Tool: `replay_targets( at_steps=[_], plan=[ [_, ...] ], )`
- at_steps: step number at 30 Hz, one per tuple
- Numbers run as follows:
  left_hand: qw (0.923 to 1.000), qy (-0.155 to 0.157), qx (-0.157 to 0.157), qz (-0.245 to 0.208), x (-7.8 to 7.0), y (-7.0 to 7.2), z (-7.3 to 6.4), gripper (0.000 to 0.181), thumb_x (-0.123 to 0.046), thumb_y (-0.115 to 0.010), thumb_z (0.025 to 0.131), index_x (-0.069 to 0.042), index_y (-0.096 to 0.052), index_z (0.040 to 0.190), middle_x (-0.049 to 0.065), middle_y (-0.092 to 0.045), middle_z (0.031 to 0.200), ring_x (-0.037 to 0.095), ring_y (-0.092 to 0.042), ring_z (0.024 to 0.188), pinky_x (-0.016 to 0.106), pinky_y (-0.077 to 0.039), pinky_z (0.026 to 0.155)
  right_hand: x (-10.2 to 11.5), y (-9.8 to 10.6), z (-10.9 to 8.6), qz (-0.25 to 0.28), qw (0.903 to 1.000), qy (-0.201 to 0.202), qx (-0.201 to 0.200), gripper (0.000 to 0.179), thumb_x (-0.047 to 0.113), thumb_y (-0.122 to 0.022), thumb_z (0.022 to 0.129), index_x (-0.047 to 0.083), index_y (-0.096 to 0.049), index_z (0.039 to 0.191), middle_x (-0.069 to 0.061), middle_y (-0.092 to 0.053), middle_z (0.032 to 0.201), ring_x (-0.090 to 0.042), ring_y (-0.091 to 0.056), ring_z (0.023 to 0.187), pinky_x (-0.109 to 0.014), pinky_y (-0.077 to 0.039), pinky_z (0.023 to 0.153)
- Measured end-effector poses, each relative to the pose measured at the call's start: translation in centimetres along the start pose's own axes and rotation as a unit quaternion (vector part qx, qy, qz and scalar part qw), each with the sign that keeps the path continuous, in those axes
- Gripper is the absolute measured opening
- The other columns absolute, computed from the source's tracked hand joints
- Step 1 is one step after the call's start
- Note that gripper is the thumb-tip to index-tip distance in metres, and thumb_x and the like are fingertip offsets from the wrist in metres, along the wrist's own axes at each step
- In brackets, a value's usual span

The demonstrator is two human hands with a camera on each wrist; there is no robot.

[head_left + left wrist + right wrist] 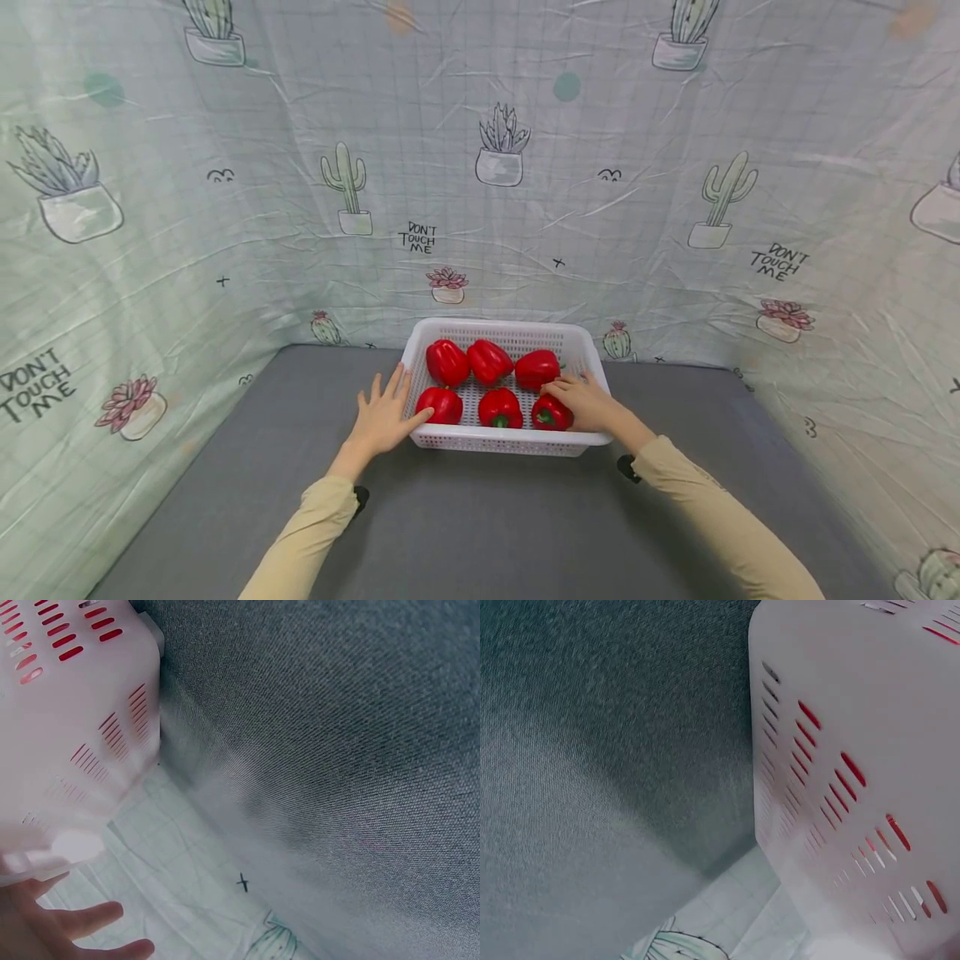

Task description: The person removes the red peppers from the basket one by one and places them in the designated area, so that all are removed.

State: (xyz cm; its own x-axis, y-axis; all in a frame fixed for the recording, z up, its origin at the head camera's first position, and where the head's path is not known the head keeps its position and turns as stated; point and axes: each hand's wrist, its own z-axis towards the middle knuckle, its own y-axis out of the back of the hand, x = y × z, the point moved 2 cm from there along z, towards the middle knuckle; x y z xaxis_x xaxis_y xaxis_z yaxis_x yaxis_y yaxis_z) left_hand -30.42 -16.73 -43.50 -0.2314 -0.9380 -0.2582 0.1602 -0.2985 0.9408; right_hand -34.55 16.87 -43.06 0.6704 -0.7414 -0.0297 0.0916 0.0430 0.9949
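A white slotted plastic basket holds several red bell peppers, arranged in a back row and a front row. Over the front right bell pepper lies my right hand, its fingers curled round the pepper's top and right side. My left hand rests at the basket's left rim with fingers spread and straight, the thumb over the edge near the front left bell pepper. In the left wrist view, spread fingers show beside the basket wall. The right wrist view shows the basket's outer wall; the right hand is hidden there.
The basket stands on a dark grey table surface, close to the back. A pale cloth printed with potted cacti hangs behind it and along both sides. More red bell peppers lie in the basket's back row.
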Motion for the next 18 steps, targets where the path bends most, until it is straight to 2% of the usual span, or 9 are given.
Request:
replay_targets(
  at_steps=[7,14,18],
  plan=[
    [0.9999,0.003,-0.008,0.01,0.11,-0.08,-0.21,0.082,-0.057,-0.046,0.081,-0.004,-0.027,0.139,0.016,-0.02,0.148,0.051,-0.02,0.128,0.072,-0.017,0.092,0.2,-0.07,0.24,0.01,0.9999,-0.009,-0.007,0.058,0.034,-0.078,0.062,0.017,-0.05,0.11,-0.004,-0.062,0.11,-0.025,-0.049,0.109,-0.056,-0.033,0.089],
    [0.9997,-0.001,-0.02,0.012,-0.13,-0.12,-0.14,0.08,-0.056,-0.046,0.081,-0.003,-0.028,0.139,0.016,-0.022,0.147,0.049,-0.029,0.121,0.068,-0.024,0.09,0.32,0.37,0.17,0.037,0.9982,-0.014,-0.046,0.071,0.039,-0.079,0.059,0.019,-0.048,0.12,-0.003,-0.054,0.117,-0.025,-0.047,0.112,-0.053,-0.033,0.089],
    [0.9995,0.0,-0.025,0.02,-0.16,-0.15,-0.05,0.08,-0.056,-0.045,0.082,-0.004,-0.029,0.139,0.016,-0.022,0.147,0.047,-0.032,0.118,0.066,-0.028,0.087,0.28,0.49,0.21,0.026,0.9973,-0.011,-0.068,0.072,0.041,-0.078,0.059,0.017,-0.049,0.12,-0.003,-0.052,0.116,-0.025,-0.046,0.111,-0.052,-0.033,0.087]
  ],
)
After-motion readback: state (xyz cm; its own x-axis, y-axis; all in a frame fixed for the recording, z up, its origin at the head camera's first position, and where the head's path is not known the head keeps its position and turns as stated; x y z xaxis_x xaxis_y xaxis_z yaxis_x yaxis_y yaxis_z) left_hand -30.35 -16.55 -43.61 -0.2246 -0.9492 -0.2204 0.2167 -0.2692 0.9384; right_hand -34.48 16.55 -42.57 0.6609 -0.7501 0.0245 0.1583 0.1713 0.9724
